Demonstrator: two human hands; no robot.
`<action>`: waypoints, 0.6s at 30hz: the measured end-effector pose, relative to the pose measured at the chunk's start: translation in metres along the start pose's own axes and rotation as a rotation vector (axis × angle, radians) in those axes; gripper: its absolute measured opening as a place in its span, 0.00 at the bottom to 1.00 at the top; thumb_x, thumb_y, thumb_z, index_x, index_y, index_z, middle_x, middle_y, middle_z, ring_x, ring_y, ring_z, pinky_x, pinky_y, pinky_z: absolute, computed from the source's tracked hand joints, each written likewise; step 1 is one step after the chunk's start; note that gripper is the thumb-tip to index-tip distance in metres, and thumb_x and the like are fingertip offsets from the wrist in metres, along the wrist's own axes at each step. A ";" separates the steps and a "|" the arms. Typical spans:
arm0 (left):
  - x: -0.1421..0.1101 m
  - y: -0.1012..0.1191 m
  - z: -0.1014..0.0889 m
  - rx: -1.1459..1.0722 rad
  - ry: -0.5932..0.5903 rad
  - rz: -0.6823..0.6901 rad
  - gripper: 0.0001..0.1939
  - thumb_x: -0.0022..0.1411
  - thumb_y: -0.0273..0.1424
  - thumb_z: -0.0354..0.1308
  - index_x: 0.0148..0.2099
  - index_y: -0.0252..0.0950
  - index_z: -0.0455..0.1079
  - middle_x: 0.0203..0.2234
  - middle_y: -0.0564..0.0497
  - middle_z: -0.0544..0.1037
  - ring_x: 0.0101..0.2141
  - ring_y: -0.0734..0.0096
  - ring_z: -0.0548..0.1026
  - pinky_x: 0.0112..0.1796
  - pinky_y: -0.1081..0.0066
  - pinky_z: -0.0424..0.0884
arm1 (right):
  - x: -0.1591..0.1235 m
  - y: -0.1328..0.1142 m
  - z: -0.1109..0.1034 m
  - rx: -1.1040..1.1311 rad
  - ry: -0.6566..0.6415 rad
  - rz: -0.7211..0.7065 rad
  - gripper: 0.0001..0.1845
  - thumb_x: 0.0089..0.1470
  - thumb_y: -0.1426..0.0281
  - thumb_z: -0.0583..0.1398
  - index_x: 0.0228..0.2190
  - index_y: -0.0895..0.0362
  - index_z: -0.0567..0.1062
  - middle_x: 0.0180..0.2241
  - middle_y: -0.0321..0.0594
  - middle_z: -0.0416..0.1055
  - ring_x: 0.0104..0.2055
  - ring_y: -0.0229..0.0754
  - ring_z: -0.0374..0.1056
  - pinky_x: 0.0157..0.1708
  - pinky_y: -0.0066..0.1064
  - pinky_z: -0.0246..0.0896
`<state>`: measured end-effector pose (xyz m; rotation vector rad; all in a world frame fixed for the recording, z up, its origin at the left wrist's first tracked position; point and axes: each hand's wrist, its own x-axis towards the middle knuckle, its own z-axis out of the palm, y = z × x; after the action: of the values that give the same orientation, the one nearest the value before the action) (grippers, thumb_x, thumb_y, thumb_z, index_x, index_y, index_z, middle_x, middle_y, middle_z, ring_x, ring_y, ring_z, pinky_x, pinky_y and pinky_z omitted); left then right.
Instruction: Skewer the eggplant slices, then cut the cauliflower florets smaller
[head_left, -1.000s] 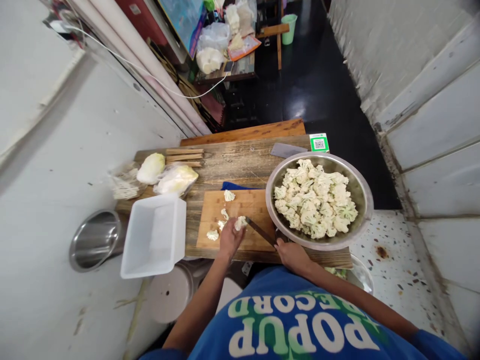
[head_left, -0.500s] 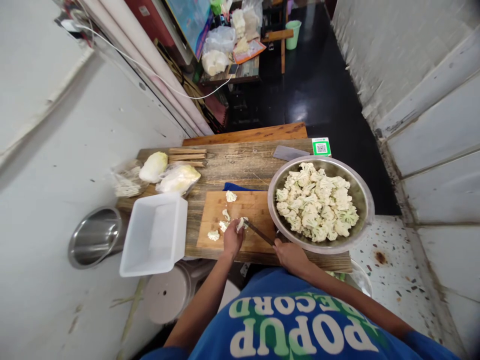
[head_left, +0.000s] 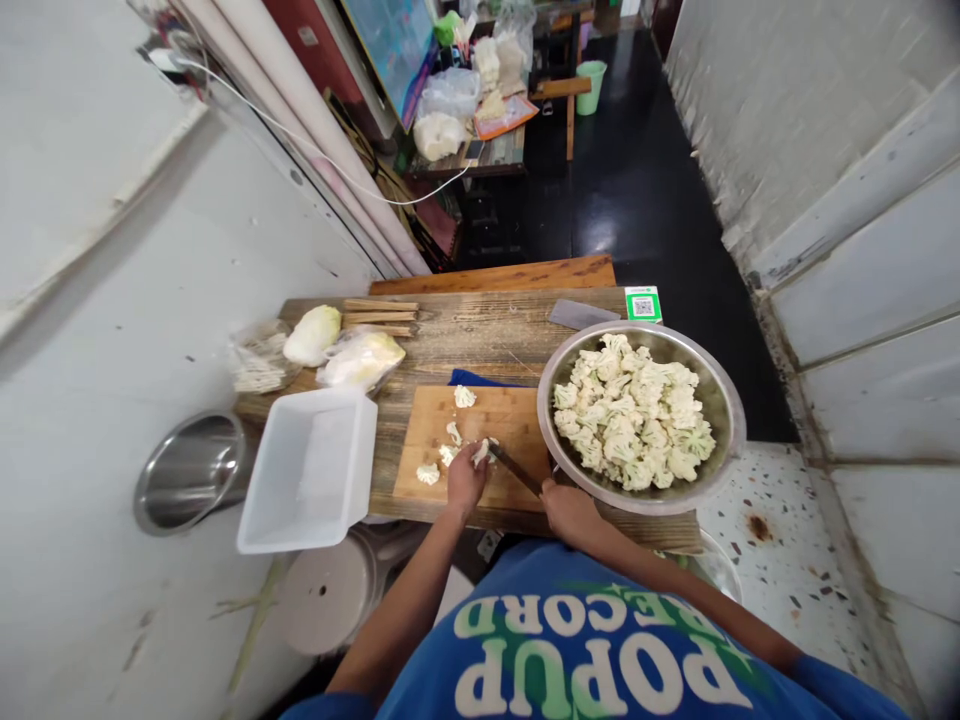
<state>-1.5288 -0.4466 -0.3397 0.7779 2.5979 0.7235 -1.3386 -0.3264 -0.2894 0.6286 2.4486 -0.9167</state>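
Note:
My left hand [head_left: 466, 480] is closed around a small cauliflower floret [head_left: 482, 452] above the wooden cutting board [head_left: 420, 430]. In my right hand [head_left: 568, 512] is the handle of a knife [head_left: 517, 470], whose blade tip meets the floret. A few cut cauliflower pieces [head_left: 427, 473] lie on the board to the left of and beyond my left hand. Beside the board on the right stands a wide steel bowl [head_left: 551, 440] heaped with cauliflower florets [head_left: 630, 410].
A white plastic tub [head_left: 262, 500] stands left of the board. Behind it are napa cabbages [head_left: 313, 336], one in plastic, and wooden sticks [head_left: 381, 305]. A cleaver [head_left: 583, 313] and a QR-code card [head_left: 643, 304] lie behind the bowl. A steel pot [head_left: 187, 475] is far left.
The view has shifted slightly, so the scene sits a little lower. My right hand and the knife have moved slightly left, with the blade still at the floret.

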 end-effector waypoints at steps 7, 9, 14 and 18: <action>-0.001 -0.023 -0.012 -0.226 0.027 0.008 0.14 0.53 0.28 0.56 0.44 0.36 0.72 0.44 0.45 0.77 0.45 0.62 0.75 0.49 0.62 0.67 | 0.006 0.015 -0.003 0.045 0.062 -0.025 0.17 0.63 0.67 0.47 0.40 0.63 0.71 0.40 0.54 0.75 0.42 0.48 0.72 0.39 0.32 0.60; -0.003 -0.029 -0.011 -0.294 0.039 -0.008 0.15 0.53 0.30 0.56 0.45 0.36 0.71 0.45 0.45 0.77 0.46 0.62 0.74 0.50 0.61 0.67 | 0.005 0.016 -0.003 0.039 0.081 -0.034 0.17 0.63 0.67 0.46 0.40 0.63 0.71 0.38 0.54 0.75 0.41 0.48 0.72 0.38 0.32 0.60; -0.015 -0.030 -0.002 -0.490 0.053 0.067 0.17 0.56 0.34 0.54 0.48 0.36 0.65 0.46 0.44 0.74 0.46 0.66 0.73 0.49 0.63 0.67 | -0.003 0.016 -0.003 0.028 0.113 -0.047 0.17 0.63 0.68 0.46 0.40 0.63 0.70 0.36 0.53 0.76 0.39 0.48 0.73 0.36 0.31 0.60; -0.029 -0.025 0.000 -0.321 0.085 0.092 0.16 0.57 0.33 0.53 0.49 0.36 0.65 0.44 0.45 0.73 0.45 0.65 0.72 0.48 0.63 0.67 | -0.009 0.016 -0.003 -0.006 0.073 -0.047 0.16 0.64 0.67 0.45 0.41 0.62 0.69 0.36 0.53 0.76 0.39 0.47 0.73 0.35 0.31 0.60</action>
<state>-1.5155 -0.4818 -0.3491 0.7833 2.4400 1.1888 -1.3229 -0.3162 -0.2901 0.6149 2.5394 -0.9194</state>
